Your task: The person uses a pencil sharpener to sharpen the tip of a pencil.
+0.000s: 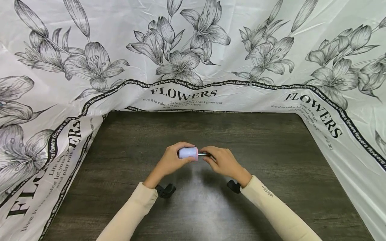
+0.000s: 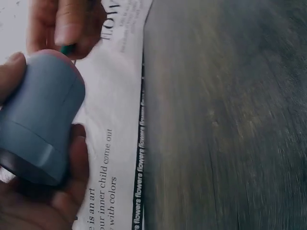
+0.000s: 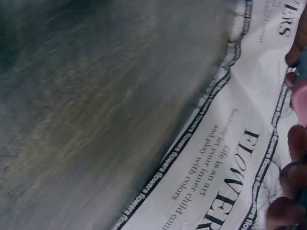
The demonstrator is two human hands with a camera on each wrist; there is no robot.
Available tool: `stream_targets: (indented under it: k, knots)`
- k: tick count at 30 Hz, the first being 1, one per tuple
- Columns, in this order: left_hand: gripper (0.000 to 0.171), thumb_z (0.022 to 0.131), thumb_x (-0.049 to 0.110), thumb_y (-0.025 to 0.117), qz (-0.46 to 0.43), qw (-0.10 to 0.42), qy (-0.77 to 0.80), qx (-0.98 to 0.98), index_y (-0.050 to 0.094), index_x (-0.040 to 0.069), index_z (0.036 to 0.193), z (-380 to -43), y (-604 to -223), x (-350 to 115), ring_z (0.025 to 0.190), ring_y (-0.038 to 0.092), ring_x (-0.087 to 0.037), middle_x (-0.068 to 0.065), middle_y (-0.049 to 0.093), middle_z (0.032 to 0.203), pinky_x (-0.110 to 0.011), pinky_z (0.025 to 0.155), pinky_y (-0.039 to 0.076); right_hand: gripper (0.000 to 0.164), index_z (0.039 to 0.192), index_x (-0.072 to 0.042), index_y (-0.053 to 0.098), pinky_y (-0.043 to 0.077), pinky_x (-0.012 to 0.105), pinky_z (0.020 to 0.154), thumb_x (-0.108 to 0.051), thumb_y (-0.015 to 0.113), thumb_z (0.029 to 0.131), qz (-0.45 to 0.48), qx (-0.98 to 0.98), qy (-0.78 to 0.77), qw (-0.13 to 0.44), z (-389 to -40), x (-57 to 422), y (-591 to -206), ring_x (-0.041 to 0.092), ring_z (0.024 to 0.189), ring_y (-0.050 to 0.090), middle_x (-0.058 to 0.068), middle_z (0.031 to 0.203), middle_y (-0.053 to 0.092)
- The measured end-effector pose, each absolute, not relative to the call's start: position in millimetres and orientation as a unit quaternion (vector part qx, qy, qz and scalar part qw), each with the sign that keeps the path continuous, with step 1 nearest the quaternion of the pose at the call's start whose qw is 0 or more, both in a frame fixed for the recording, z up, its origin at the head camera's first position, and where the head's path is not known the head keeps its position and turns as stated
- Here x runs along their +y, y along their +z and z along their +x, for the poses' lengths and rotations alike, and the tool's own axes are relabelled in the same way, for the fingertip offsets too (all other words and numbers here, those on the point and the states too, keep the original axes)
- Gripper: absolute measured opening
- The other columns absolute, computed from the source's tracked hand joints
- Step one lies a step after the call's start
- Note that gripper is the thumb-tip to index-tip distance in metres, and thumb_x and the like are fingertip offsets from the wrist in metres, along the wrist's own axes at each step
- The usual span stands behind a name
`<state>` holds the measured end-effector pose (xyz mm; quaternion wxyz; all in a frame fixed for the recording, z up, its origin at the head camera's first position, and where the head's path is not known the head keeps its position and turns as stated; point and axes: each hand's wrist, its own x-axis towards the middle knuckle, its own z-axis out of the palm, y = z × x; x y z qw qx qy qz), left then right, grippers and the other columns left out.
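Above the middle of the table, my left hand point(image 1: 172, 160) grips a lavender cylinder point(image 1: 187, 153) with a pink end, held on its side. Its waisted body shows in the left wrist view, with fingers and thumb curled round it. Facing the pink end, my right hand point(image 1: 224, 161) pinches a thin, shiny rod point(image 1: 205, 154) that reaches to that end. Between the right fingertips a small green part point(image 2: 67, 49) appears in the left wrist view; the rest of it is hidden. At the right wrist view's edge, the pink end point(image 3: 300, 101) is partly cut off.
The dark wood-grain table point(image 1: 135, 130) lies beneath both hands. White cloth point(image 1: 256, 97) printed with flowers and lettering hangs behind it and along its sides. A black wrist device point(image 1: 166, 191) sits at the left cuff, another point(image 1: 233, 186) at the right.
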<state>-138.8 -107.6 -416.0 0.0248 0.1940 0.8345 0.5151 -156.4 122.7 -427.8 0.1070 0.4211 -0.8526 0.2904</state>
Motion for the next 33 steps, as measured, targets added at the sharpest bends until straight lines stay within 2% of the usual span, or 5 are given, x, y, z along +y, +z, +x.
stream_targets:
  k: [9, 17, 22, 29, 33]
  knots:
    - [0.043, 0.098, 0.025, 0.054, 0.080, 0.239, 0.649, 0.718, 0.056, -0.010, 0.124, -146.3, -409.6, -117.6, 0.077, 0.058, -0.013, -0.008, 0.060, 0.096, -0.026, 0.069, 0.050, 0.022, 0.100, -0.010, 0.070, 0.045, 0.026, 0.063, -0.012, 0.049, 0.100, 0.452, -0.790, 0.122, 0.396, -159.4, 122.6, -439.2, 0.015, 0.076, 0.063, 0.001, 0.089, 0.068]
    - [0.045, 0.098, 0.026, 0.054, 0.017, 0.328, 0.704, 0.630, 0.054, -0.014, 0.119, -148.4, -407.9, -116.1, 0.071, 0.061, -0.012, -0.005, 0.062, 0.088, -0.022, 0.062, 0.049, 0.029, 0.098, -0.012, 0.073, 0.040, 0.024, 0.057, -0.005, 0.045, 0.097, 0.453, -0.752, 0.077, 0.473, -163.3, 126.0, -447.3, 0.014, 0.067, 0.058, -0.003, 0.082, 0.067]
    - [0.036, 0.092, 0.014, 0.063, 0.085, 0.240, 0.651, 0.715, 0.059, -0.012, 0.118, -146.3, -405.9, -114.8, 0.074, 0.058, -0.014, -0.012, 0.063, 0.091, -0.026, 0.063, 0.050, 0.024, 0.088, -0.011, 0.071, 0.028, 0.017, 0.041, -0.007, 0.048, 0.097, 0.456, -0.780, 0.168, 0.394, -159.5, 120.4, -448.0, 0.006, 0.047, 0.040, -0.003, 0.065, 0.054]
    - [0.039, 0.077, 0.004, 0.078, 0.180, 0.060, 0.531, 0.826, 0.063, 0.003, 0.113, -135.7, -409.5, -107.5, 0.090, 0.061, -0.025, -0.017, 0.060, 0.117, -0.032, 0.072, 0.052, 0.013, 0.095, -0.002, 0.074, 0.020, 0.014, 0.040, -0.006, 0.063, 0.089, 0.357, -0.857, 0.361, 0.084, -152.5, 118.0, -433.2, -0.006, 0.041, 0.024, -0.001, 0.056, 0.057]
    - [0.039, 0.078, 0.007, 0.079, 0.158, 0.040, 0.519, 0.839, 0.064, 0.007, 0.114, -133.5, -416.7, -105.8, 0.085, 0.062, -0.023, -0.015, 0.062, 0.114, -0.030, 0.069, 0.052, 0.014, 0.100, -0.006, 0.073, 0.022, 0.014, 0.040, -0.009, 0.063, 0.091, 0.345, -0.870, 0.347, 0.063, -154.0, 120.1, -430.9, -0.004, 0.042, 0.029, 0.000, 0.063, 0.062]
